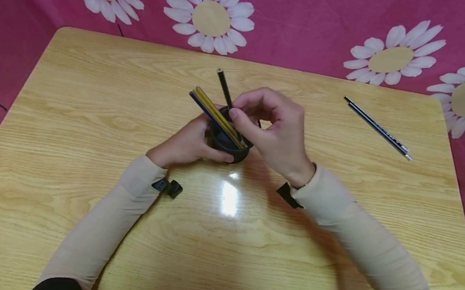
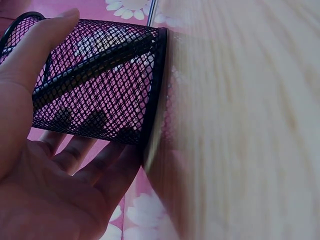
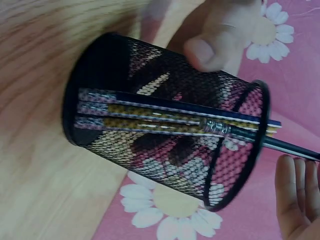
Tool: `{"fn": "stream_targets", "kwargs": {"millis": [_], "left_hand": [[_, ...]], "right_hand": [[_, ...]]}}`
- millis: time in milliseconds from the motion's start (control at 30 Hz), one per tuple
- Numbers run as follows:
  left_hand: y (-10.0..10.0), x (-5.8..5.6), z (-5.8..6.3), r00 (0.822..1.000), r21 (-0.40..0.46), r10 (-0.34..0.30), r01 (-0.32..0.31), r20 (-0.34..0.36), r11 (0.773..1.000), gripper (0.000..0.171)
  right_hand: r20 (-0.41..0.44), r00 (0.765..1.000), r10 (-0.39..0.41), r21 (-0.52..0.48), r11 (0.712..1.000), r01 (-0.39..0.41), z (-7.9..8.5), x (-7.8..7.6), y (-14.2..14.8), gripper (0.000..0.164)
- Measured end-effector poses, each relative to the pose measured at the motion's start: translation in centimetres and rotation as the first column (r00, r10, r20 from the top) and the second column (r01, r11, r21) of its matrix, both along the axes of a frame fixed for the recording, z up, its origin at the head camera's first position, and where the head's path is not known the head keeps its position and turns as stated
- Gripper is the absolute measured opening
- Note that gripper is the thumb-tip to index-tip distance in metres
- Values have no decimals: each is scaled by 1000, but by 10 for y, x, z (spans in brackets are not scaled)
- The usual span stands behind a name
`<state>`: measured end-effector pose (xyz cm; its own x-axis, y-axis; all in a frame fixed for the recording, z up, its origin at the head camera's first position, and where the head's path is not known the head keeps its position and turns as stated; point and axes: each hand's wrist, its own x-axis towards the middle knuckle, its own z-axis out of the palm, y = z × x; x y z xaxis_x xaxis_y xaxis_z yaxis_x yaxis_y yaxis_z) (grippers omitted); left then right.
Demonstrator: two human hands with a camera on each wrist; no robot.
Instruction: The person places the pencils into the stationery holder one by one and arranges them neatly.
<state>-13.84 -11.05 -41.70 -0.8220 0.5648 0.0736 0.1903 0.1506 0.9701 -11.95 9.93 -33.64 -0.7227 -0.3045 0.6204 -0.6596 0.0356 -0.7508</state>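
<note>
My left hand (image 1: 186, 142) grips a black wire-mesh pencil cup (image 2: 100, 112) from the left, thumb along the near side and fingers underneath in the left wrist view. Inside lean two yellow pencils (image 1: 206, 100) and a dark blue pencil (image 3: 170, 104), their upper ends sticking out past the rim toward the left. Between thumb and fingertips, my right hand (image 1: 278, 128) pinches a black pencil (image 1: 224, 86) over the cup's mouth. That pencil's silver-banded end (image 3: 218, 127) is within the mesh, just past the rim, and its other end points up.
Two dark pencils (image 1: 376, 127) lie side by side on the wooden table (image 1: 93, 92), off to the right. Pink cloth (image 1: 296, 24) with large white daisies stands behind the table's far edge. Small black devices (image 1: 168, 187) are strapped at both wrists.
</note>
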Motion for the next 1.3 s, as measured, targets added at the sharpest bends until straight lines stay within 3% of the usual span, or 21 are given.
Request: {"fn": "stream_targets", "kwargs": {"millis": [367,400,433,500,600,733,1300], "left_hand": [[0,2,3,999,-13,-7,8,40,1000,86],[-2,-2,-6,999,-5,-16,16,41,1000,85],[-2,-2,-6,999,-4,-21,21,47,1000,84],[-4,-8,-18,997,6,-33,33,63,999,84],[-4,-9,-20,998,16,-27,27,57,1000,86],[-1,1,-1,999,-2,1,-1,41,1000,88],[1,0,1,998,47,-32,29,59,998,78]], "right_hand": [[51,998,-47,115,992,41,-12,-1,-2,7],[61,997,-53,131,990,45,-13,-2,-2,7],[67,996,-60,146,988,50,-14,-2,-3,7],[75,995,-71,175,983,57,-14,-2,-4,6],[88,993,-76,205,977,57,-16,-3,-6,6],[94,992,-83,240,969,58,-19,-3,-8,6],[10,995,-97,347,934,87,-23,-4,-19,4]]}}
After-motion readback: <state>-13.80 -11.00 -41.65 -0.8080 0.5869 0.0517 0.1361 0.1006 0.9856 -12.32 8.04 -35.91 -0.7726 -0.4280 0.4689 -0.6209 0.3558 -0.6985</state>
